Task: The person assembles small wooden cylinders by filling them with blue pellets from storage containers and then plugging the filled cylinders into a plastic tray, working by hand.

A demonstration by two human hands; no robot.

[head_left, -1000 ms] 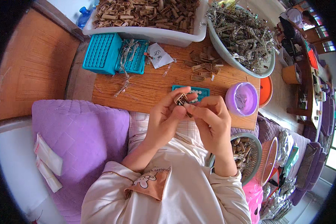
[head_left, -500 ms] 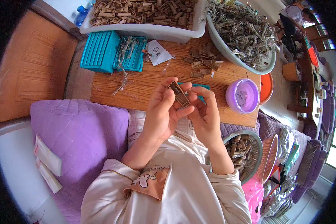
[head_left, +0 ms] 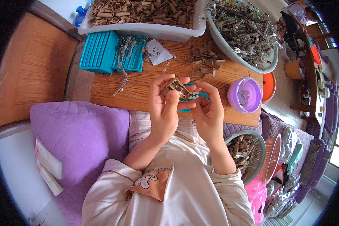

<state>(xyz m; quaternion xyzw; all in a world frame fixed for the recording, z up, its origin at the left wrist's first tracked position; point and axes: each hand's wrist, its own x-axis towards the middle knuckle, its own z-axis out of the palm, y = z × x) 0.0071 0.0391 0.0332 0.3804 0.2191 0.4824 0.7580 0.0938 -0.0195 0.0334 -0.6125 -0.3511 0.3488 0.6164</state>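
A small tan rectangular plastic casing (head_left: 179, 87), its open side showing a dark hollow with something shiny inside, is tilted in the fingers of my left hand (head_left: 165, 109). The left thumb presses on its near end. Just right of it is my right hand (head_left: 209, 113), fingers curved and apart, with nothing I can make out between them. Under and between the hands, partly hidden, lies a teal tray (head_left: 184, 110) with a row of small white round pieces. Several similar tan casings (head_left: 205, 62) lie loose on the wooden table (head_left: 150, 88) beyond.
At the back stand a white tub (head_left: 147, 32) of tan casings and a grey basin (head_left: 233, 56) of silvery packets. Teal racks (head_left: 98, 52) with clear strips sit back left, beside a paper note (head_left: 158, 52). A purple bowl (head_left: 245, 96) stands right, above a basket (head_left: 258, 147) of parts.
The casing has turned in my left hand, so its end faces up more. My right hand has drawn away from it, exposing the teal tray and white pieces.
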